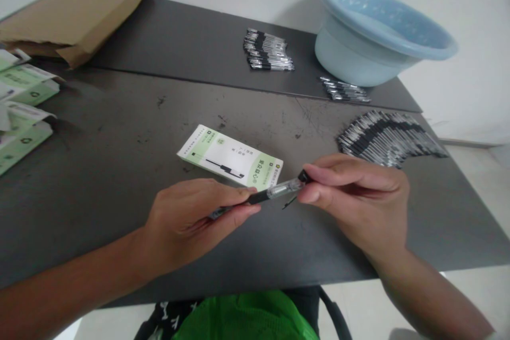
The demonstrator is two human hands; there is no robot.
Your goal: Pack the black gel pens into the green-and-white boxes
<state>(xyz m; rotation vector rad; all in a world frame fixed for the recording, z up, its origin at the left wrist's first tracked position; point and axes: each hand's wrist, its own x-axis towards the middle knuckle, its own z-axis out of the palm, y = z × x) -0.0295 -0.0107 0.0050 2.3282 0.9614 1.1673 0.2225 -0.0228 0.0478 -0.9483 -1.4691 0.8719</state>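
Observation:
Both hands hold one gel pen (281, 189) above the dark table, tilted with its right end higher. My left hand (199, 215) is closed round the pen's left part, at the black grip. The pen's clear barrel shows between the hands. At the other end, the thumb and forefinger of my right hand (358, 199) pinch a black end piece (303, 176). A thin dark strip (289, 202) sticks out below my right thumb; what it belongs to I cannot tell. Just behind the pen lies a green and white pen box (235, 156), printed with a pen.
Rows of pens lie at right (390, 138), with smaller groups at the back (269, 50) and by the tub (345, 90). A light-blue plastic tub (358, 58) stands back right. Green and white boxes (27, 133) and a brown paper package (79, 8) are at left.

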